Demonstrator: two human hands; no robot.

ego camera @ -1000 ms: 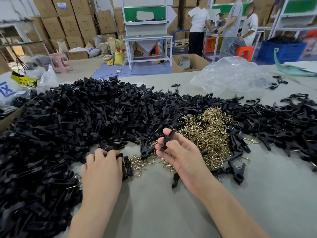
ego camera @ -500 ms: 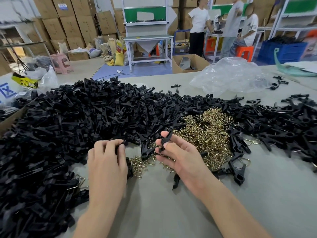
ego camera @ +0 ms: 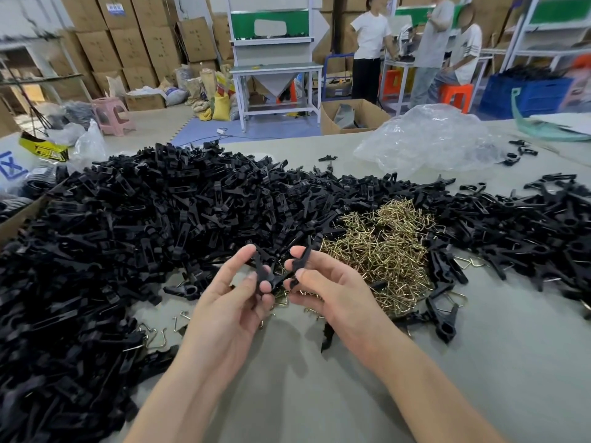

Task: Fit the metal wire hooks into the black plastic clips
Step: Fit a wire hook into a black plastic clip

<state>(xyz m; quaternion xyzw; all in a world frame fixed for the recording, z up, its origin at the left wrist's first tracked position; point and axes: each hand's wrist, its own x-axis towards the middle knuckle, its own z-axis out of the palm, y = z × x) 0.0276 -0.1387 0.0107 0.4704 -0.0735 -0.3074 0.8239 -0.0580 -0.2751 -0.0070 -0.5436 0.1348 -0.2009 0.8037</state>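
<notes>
Black plastic — one clip (ego camera: pixel 263 273) pinched in my left grip (ego camera: pixel 236 302), a second clip (ego camera: pixel 302 263) pinched in my right grip (ego camera: pixel 329 289), both raised off the surface (ego camera: pixel 319 394), close together, probably for mating. Heap of wire hooks (ego camera: pixel 383 251) just behind — within easy reach.

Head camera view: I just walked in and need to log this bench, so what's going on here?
A person is working at a table heaped with black plastic clips, with a pile of gold wire hooks beside them. The left hand holds a black clip and the right hand pinches a second clip, the two held close together above the table. Whether a hook is fitted in either cannot be told.
</notes>
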